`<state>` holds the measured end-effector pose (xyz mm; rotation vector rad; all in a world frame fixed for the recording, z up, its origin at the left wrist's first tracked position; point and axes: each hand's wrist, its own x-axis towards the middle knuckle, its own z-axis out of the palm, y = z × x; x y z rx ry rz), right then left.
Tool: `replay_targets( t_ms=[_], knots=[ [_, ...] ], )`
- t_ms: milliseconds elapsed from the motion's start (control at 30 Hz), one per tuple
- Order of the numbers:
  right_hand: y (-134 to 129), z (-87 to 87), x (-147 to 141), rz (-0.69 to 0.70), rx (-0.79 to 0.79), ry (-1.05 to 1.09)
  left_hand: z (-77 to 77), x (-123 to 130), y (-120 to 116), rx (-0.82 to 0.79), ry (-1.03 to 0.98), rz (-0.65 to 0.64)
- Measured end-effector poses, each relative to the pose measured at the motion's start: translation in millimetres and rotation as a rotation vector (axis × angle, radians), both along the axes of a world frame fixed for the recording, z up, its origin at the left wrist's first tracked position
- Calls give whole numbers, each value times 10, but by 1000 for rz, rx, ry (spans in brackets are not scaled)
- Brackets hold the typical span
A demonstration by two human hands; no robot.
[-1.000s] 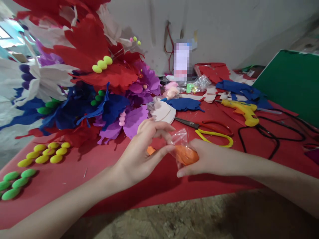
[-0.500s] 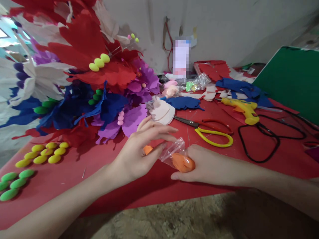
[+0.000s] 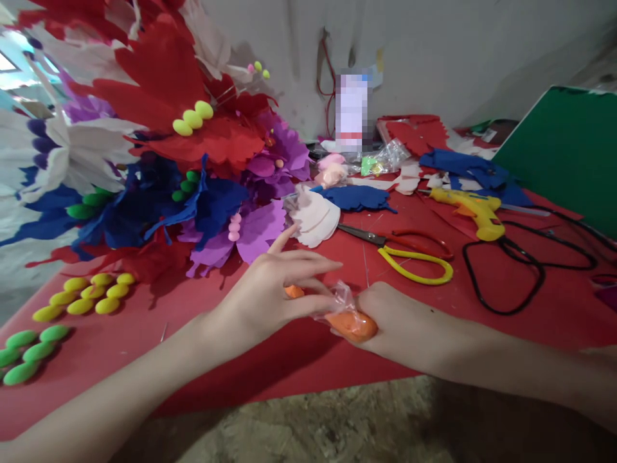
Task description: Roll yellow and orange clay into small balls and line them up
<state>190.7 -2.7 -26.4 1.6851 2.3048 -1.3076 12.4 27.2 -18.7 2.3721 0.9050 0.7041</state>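
Note:
Orange modelling clay in a small clear zip bag (image 3: 354, 326) is gripped by my right hand (image 3: 398, 315), which is closed round the bag's right side. My left hand (image 3: 260, 292) pinches the bag's left edge between thumb and fingertip, while its other fingers stretch out above. A smaller orange clay piece (image 3: 294, 292) shows behind the left thumb; how it is held is hidden. Beyond my hands lie scissors (image 3: 380, 241) with one red and one yellow handle, and a stack of white cut petals (image 3: 315, 222).
Large red, white, blue and purple fabric flowers (image 3: 193, 141) crowd the left side. Several yellow clay ovals (image 3: 91, 292) and green ovals (image 3: 38, 352) lie at front left. A yellow glue gun (image 3: 470, 209) with a looping black cord rests at right, before a green board (image 3: 563, 154).
The left thumb and fingers have closed in on the bag's edge. The bag has tipped and lowered slightly, and the right thumb has moved under it.

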Motion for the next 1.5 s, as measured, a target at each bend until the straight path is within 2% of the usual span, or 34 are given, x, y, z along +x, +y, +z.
replay_targets(
  t_ms=[167, 400, 567, 667, 800, 900, 1167, 1333, 1433, 1500],
  knots=[
    [-8, -8, 15, 109, 133, 0, -81, -23, 3, 57, 22, -51],
    [-5, 51, -56, 107, 220, -307, -48, -10, -41, 89, 112, -64],
    [8, 109, -88, 192, 277, -388, -108, 42, -84, 102, 111, -48],
    [28, 95, -86, 182, 307, -443, -132, 88, -118, 128, 113, -46],
    [76, 82, -66, 127, 363, -431, -113, 150, -159, 82, 77, 22],
    [116, 109, -31, 137, 401, -426, -87, 167, -174, 43, 3, 73],
    [194, 233, 63, 176, 308, -518, 33, 47, -137, -54, -60, 83],
    [226, 222, 131, 202, 286, -523, 67, -67, -89, -129, -161, 128],
    [216, 178, 166, 171, 285, -527, 61, -126, -72, -122, -208, 170],
    [208, 143, 193, 152, 285, -520, 51, -171, -61, -50, -198, 180]
  ],
)
